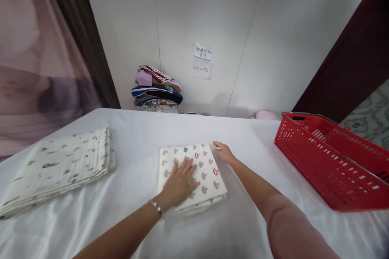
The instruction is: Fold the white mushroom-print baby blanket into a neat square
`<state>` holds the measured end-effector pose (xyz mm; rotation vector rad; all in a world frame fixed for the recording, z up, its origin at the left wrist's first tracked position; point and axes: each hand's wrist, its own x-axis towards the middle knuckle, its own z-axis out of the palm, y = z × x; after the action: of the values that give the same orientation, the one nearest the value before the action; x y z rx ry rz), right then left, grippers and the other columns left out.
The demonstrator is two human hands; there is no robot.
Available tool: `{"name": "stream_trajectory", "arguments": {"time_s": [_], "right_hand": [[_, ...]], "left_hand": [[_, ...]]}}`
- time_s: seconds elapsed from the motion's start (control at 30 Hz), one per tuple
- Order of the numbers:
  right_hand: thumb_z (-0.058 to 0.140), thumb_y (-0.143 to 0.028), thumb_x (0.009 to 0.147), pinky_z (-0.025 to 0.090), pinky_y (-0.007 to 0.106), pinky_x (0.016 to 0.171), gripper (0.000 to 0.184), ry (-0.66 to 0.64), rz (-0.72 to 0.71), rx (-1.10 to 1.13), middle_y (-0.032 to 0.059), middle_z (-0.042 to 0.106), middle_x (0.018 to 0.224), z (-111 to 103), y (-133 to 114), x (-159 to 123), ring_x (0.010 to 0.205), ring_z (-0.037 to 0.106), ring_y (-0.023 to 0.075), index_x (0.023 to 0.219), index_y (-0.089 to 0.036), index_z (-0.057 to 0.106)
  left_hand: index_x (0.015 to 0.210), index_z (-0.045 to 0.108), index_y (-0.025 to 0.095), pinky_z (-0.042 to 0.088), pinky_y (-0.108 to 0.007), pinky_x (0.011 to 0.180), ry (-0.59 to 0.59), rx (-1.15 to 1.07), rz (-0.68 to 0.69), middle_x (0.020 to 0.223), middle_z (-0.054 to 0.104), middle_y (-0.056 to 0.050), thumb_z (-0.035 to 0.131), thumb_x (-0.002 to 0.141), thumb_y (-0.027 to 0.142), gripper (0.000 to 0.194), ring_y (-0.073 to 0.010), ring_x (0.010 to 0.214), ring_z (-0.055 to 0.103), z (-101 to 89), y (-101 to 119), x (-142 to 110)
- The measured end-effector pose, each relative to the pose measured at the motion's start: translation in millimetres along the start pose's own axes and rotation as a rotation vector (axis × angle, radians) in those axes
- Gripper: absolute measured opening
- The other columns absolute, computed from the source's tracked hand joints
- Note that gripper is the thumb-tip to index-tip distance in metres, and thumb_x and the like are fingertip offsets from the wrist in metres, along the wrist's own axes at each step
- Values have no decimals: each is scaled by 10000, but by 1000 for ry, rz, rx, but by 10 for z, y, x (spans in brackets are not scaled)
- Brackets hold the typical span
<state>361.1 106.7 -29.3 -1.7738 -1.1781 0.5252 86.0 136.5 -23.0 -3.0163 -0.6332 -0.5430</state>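
Note:
A folded white cloth printed with beige, red and blue mushrooms lies on the white-covered table. My left hand rests flat on top of it with the fingers spread, a bracelet at the wrist. Just beyond the cloth's far right corner is my right hand, its fingers stretched out and holding nothing. Whether the right fingertips touch the cloth edge is hard to tell. Another folded cloth, white with small dark prints, sits to the left, away from both hands.
On the right of the white table cover stands a red plastic basket. Behind the table, a stack of folded clothes is by the white wall, under paper labels. A pink curtain hangs at the left.

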Motion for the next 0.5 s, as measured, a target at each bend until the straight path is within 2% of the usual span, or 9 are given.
{"name": "stream_trajectory", "arguments": {"time_s": [0.17, 0.33, 0.43, 0.5], "right_hand": [[590, -221, 718, 438, 344, 907, 472, -188, -68, -2, 7, 640, 1110, 173, 169, 292, 965, 597, 177, 1186, -274, 577], [570, -203, 722, 364, 351, 971, 516, -236, -227, -166, 41, 546, 1261, 227, 177, 521, 1110, 510, 204, 1234, -256, 541], [535, -193, 744, 394, 315, 912, 435, -273, -243, -233, 31, 618, 1153, 250, 174, 610, 1044, 548, 197, 1171, -258, 589], [519, -180, 745, 418, 282, 848, 331, -288, -241, -237, 10, 663, 1043, 275, 174, 648, 955, 581, 183, 1034, -259, 659]], "left_hand": [[1404, 280, 258, 216, -476, 1078, -82, 9, 31, 1474, 261, -46, 302, 898, 510, 565, -250, 1349, 232, 101, 25, -157], [1418, 220, 283, 213, -468, 1081, -109, 37, 45, 1481, 240, -26, 309, 901, 499, 568, -240, 1351, 230, 56, -4, -130], [1425, 192, 284, 193, -463, 1089, -123, 49, 44, 1482, 236, -24, 316, 900, 497, 579, -237, 1353, 224, 37, 13, -125], [1428, 181, 280, 179, -451, 1097, -121, 53, 54, 1483, 232, -23, 323, 900, 491, 585, -233, 1353, 224, 30, 23, -126]]}}
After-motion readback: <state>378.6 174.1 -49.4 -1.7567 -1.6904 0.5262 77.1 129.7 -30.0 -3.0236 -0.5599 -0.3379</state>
